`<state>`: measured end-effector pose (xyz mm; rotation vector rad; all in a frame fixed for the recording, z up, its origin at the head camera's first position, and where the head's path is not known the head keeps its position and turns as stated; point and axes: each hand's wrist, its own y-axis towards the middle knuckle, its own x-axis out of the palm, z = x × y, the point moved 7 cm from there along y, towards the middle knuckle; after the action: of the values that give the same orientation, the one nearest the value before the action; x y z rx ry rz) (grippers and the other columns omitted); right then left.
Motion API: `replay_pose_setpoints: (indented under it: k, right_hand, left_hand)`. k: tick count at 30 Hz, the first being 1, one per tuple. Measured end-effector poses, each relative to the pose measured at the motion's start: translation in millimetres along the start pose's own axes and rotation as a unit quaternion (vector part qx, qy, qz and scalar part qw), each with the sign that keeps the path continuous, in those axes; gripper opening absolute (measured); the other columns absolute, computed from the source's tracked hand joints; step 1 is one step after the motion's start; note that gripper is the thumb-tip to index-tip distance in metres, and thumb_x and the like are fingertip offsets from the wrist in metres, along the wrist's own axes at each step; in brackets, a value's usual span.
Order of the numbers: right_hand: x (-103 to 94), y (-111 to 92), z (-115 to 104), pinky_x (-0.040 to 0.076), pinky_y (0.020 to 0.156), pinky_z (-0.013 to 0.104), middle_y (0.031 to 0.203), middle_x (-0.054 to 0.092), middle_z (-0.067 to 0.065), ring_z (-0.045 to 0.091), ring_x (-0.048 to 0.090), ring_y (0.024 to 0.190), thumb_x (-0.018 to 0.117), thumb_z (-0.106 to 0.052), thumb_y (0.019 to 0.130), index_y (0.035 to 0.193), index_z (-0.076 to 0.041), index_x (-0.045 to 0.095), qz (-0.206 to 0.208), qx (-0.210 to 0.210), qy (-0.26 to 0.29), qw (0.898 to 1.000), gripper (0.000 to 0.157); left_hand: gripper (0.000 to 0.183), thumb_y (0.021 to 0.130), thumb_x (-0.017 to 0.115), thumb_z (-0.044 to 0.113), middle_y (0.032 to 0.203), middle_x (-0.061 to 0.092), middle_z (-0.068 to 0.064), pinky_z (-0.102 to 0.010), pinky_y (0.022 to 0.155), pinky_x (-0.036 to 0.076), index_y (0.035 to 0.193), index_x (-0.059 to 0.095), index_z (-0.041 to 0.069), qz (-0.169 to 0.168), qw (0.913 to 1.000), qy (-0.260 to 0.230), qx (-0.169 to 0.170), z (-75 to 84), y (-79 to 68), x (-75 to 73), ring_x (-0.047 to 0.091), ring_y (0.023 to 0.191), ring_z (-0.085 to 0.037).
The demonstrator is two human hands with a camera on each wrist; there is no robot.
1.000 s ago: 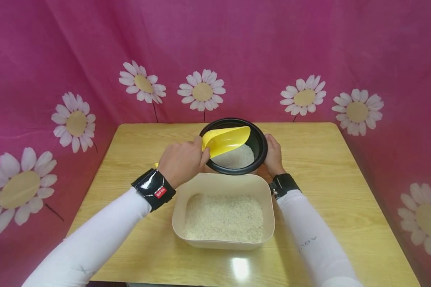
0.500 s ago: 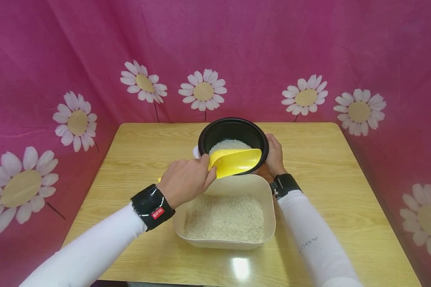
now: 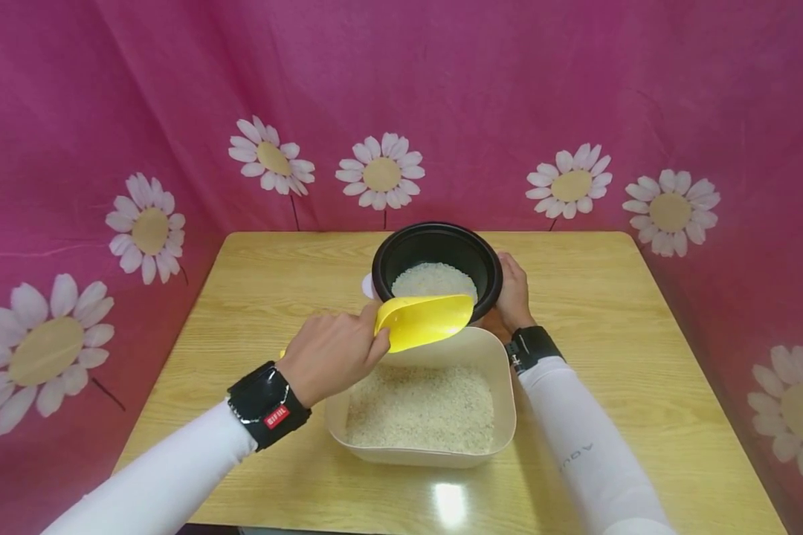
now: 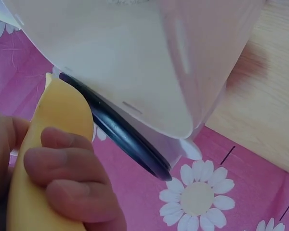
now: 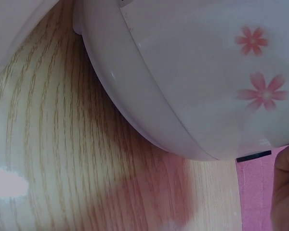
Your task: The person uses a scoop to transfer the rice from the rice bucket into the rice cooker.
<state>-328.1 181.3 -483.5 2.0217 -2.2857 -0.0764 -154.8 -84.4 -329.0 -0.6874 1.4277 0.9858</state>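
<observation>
My left hand (image 3: 334, 345) grips the handle of a yellow scoop (image 3: 431, 319), fingers wrapped round it in the left wrist view. The scoop's bowl looks empty, over the near rim of a rice cooker (image 3: 491, 264) and the back wall of a cream bin (image 3: 334, 427). White rice (image 3: 435, 281) covers the cooker's bottom. Rice (image 3: 421, 412) also spreads across the bin. My right hand (image 3: 514, 293) holds the cooker's right side; its fingers are partly hidden. In the right wrist view, the cooker's white body (image 5: 192, 62) carries pink flowers.
The bin stands in front of the cooker on a wooden table (image 3: 616, 312). A pink curtain (image 3: 468, 96) with daisies hangs behind and along both sides. A pale tab (image 3: 368, 286) juts from the cooker's left side.
The scoop has moved from over the cooker's inside towards me, to its near rim, uncovering the rice within. My left hand travelled with it. The right hand stays on the cooker.
</observation>
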Motion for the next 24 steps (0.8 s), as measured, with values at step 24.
replay_pose_setpoints:
  k: [24]
  right_hand:
    - [-1.5, 0.4, 0.4, 0.046, 0.063, 0.015, 0.076, 0.055, -0.012, 0.0, 0.053, 0.066, 0.035, -0.031, 0.113, 0.095, -0.027, 0.061, 0.002, -0.006, 0.004, 1.0, 0.032]
  left_hand:
    - [0.027, 0.101, 0.055, 0.032, 0.059, 0.041, 0.004, -0.023, 0.042, 0.023, 0.09, 0.059, 0.008, -0.066, 0.9976, 0.003, -0.018, -7.8, -19.2, 20.5, 0.036, 0.043, -0.012]
